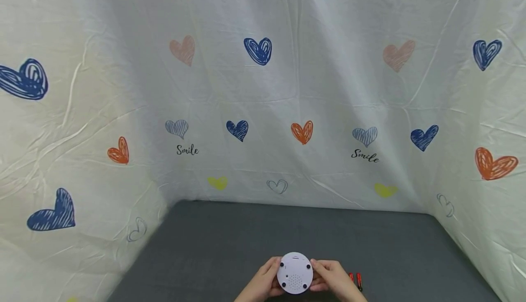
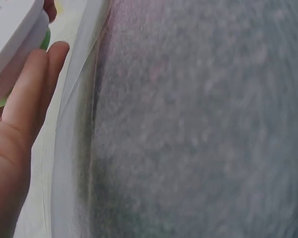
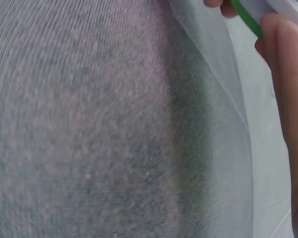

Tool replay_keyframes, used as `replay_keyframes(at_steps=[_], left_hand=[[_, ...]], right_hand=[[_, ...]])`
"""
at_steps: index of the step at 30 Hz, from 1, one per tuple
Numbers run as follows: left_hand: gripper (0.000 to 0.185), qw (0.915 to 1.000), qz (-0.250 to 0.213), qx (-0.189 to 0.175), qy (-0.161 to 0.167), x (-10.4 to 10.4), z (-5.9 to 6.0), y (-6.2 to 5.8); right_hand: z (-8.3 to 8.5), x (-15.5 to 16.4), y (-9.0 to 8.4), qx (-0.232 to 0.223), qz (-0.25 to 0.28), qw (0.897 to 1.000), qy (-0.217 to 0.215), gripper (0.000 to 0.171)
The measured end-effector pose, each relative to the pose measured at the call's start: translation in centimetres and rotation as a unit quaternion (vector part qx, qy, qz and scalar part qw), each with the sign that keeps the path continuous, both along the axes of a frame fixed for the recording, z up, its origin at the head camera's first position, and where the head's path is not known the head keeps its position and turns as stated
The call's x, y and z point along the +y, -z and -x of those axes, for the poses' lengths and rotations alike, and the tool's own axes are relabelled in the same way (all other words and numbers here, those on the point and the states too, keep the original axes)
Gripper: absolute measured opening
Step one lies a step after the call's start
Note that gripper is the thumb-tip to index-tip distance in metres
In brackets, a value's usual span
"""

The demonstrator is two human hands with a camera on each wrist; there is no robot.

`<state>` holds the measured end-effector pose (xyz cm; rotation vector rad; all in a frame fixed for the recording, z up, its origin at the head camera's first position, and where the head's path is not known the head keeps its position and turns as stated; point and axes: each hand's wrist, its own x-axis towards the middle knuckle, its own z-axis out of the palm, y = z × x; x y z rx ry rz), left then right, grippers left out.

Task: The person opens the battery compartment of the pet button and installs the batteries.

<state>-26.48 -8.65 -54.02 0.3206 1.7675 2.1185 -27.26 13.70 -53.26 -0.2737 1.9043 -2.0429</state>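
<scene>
A round white device is held up between both hands, its flat underside with dark round feet and a patch of small holes facing the head camera. My left hand grips its left edge, thumb at the rim and fingers behind. On the opposite edge my right hand holds it the same way. Both wrist views catch part of the white casing with a green part on its far side. Most of that far side is hidden.
Two red and black batteries lie on the dark grey table, just right of my right hand. White cloth printed with hearts rises behind the table and along both sides.
</scene>
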Motion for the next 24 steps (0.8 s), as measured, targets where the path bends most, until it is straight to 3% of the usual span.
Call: replay_keyframes(at_steps=[6, 12, 20, 24], left_hand=[[0.055, 0.9997, -0.012, -0.014, -0.015, 0.6, -0.1, 0.0], [0.054, 0.9994, -0.008, -0.005, -0.032, 1.0, 0.0, 0.2], [0.048, 0.998, -0.008, 0.025, -0.057, 1.5, 0.2, 0.3], [0.045, 0.997, -0.017, 0.04, -0.064, 1.7, 0.3, 0.3]], right_hand=[[-0.1, -0.3, -0.3, 0.013, -0.023, 0.999, 0.038, 0.044], [-0.4, -1.0, -1.0, 0.042, 0.002, 0.993, 0.112, 0.037], [-1.0, -3.9, -2.0, 0.031, -0.014, 0.968, 0.247, 0.033], [-1.0, -5.0, -2.2, 0.029, -0.002, 0.957, 0.289, 0.035]])
